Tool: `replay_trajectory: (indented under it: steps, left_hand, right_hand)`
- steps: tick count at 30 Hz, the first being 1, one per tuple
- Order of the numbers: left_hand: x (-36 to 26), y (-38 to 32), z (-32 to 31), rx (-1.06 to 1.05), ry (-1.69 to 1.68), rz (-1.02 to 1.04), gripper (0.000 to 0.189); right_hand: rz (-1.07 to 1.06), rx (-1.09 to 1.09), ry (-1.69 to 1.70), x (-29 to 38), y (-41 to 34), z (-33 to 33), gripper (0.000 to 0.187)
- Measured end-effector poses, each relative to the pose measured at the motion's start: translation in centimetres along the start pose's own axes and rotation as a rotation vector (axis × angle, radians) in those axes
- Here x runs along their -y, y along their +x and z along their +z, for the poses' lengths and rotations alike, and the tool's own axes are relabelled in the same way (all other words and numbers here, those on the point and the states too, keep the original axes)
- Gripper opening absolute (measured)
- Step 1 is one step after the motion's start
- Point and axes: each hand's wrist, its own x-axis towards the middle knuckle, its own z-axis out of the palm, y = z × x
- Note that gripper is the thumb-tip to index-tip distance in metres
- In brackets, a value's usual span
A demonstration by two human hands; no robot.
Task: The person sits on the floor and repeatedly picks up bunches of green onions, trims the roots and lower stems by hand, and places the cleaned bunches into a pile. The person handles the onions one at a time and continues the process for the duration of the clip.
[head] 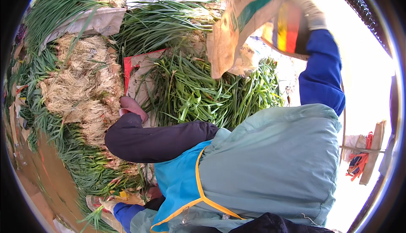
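At the upper right my right hand (311,10), in a pale glove and blue sleeve, grips a tan woven sack (225,36) with green, yellow, red and black stripes; motion blurs both. The sack is raised over a pile of long green allium leaves (196,90). My left hand (108,203), also gloved, is low at the left, against a printed sheet or sack edge (95,201) and a few green leaves (96,217). Whether its fingers close on them is unclear. My bent knee (127,141) lies between the hands.
Bundled green alliums with pale, stringy roots (85,80) lie along the left. More leafy bundles (158,23) and a pale sack (92,20) are at the top. A red-edged sheet (136,71) lies under the pile. A pole with tied cloths (364,152) stands right.
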Motion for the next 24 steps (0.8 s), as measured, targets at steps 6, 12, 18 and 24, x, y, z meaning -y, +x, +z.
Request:
replay_trajectory:
  steps: [6, 12, 18, 24]
  left_hand:
    - [1.6, -0.4, -0.9, 0.006, -0.033, 0.049, 0.065]
    - [3.9, 2.6, -1.6, 0.055, -0.001, 0.106, 0.053]
    - [4.1, -0.3, -2.1, 0.066, -0.034, 0.113, 0.047]
    - [3.3, -9.5, -1.9, 0.649, -0.526, 0.159, 0.054]
  right_hand:
    - [0.278, 0.229, 0.486, 4.0, -5.9, 23.4, 0.024]
    - [0.281, 0.573, 0.493, 17.1, -8.1, 41.0, 0.015]
    - [-0.077, 0.499, 1.152, 18.4, -8.2, 51.8, 0.019]
    - [0.939, 0.225, 1.676, 13.8, -12.3, 60.2, 0.02]
